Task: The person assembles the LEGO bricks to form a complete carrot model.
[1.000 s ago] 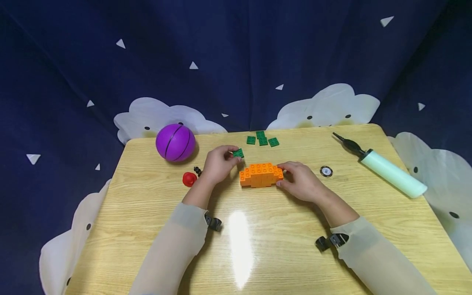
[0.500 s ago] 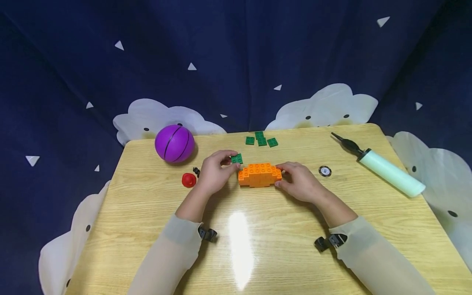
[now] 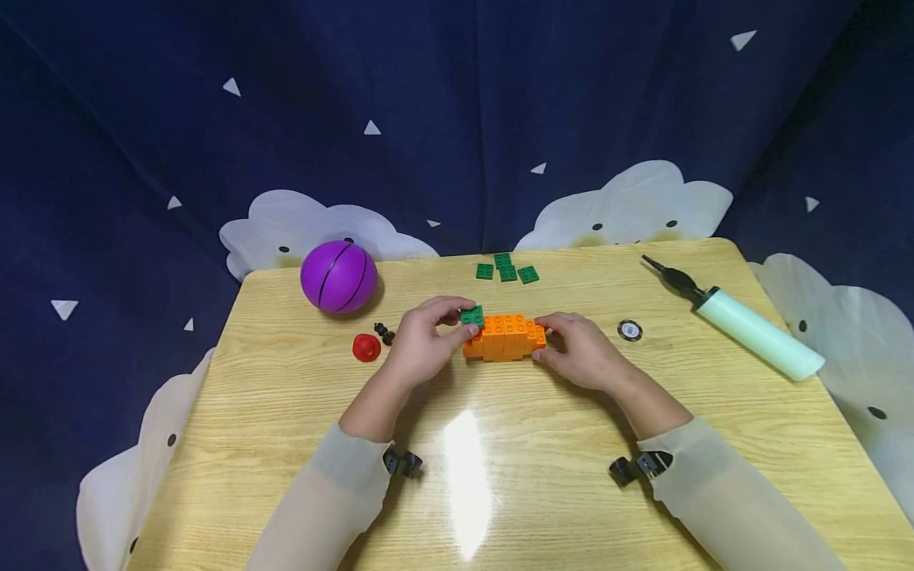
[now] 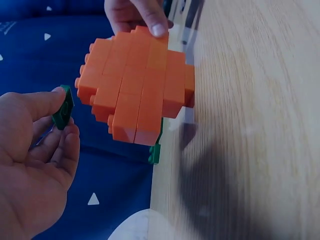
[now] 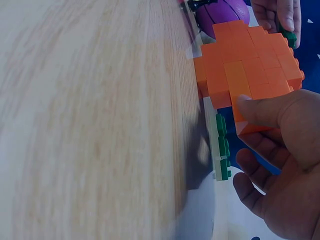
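Observation:
An orange toy-brick build [image 3: 503, 339], stepped at both ends and studded on top, stands upright on the table. My right hand [image 3: 581, 353] grips its right end, the thumb on the near face in the right wrist view. Between thumb and fingers my left hand [image 3: 426, 339] pinches a thin green toy brick [image 4: 63, 107] with studs. In the left wrist view that brick is just above the build's stepped left end, a small gap apart from the orange studs. In the head view it overlaps the build's upper left corner.
Several loose green bricks [image 3: 507, 272] lie behind the build. To the left are a purple ball [image 3: 339, 277], a red hat-shaped piece [image 3: 366, 347] and a small black beaded piece [image 3: 384, 333]. A poker chip [image 3: 630, 331] and a mint-green hand pump [image 3: 757, 333] lie to the right.
My left hand has brought the green brick toward me, then rightward, from behind the build's left end to over it. My right hand keeps its grip on the orange build.

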Tool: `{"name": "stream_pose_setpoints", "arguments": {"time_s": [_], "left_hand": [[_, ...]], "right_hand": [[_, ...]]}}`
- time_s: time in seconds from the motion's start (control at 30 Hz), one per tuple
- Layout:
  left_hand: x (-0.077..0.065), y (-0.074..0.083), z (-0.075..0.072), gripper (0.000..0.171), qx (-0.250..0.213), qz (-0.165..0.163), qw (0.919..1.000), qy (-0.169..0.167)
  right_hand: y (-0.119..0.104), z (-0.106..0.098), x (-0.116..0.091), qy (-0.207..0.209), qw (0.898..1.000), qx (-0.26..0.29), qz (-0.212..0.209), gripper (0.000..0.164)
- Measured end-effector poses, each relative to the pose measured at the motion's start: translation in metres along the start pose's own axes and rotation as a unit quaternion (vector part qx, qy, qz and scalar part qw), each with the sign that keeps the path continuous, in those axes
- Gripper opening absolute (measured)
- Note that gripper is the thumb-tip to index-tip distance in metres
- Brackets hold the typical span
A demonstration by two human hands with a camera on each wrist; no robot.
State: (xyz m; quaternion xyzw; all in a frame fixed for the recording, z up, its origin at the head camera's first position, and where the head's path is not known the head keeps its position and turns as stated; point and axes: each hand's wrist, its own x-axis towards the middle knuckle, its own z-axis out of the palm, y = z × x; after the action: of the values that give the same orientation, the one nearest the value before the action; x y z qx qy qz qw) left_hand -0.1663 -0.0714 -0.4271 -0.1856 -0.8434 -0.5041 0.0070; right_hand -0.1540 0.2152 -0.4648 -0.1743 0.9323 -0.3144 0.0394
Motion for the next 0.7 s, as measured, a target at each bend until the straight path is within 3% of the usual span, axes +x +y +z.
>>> {"name": "stream_pose_setpoints", "arguments": {"time_s": [0.27, 0.7], "left_hand": [[-0.0015, 0.0017, 0.0058, 0.025, -0.003, 0.028, 0.9994, -0.019], [-0.0015, 0.0014, 0.009, 0.027, 0.01, 0.021, 0.9993, -0.029]], "right_hand": [[-0.0002, -0.0001, 0.0009, -0.008, 1.0, -0.002, 0.011, 0.054], [-0.0022, -0.0002, 0.0016, -0.009, 1.0, -0.002, 0.009, 0.053]]}}
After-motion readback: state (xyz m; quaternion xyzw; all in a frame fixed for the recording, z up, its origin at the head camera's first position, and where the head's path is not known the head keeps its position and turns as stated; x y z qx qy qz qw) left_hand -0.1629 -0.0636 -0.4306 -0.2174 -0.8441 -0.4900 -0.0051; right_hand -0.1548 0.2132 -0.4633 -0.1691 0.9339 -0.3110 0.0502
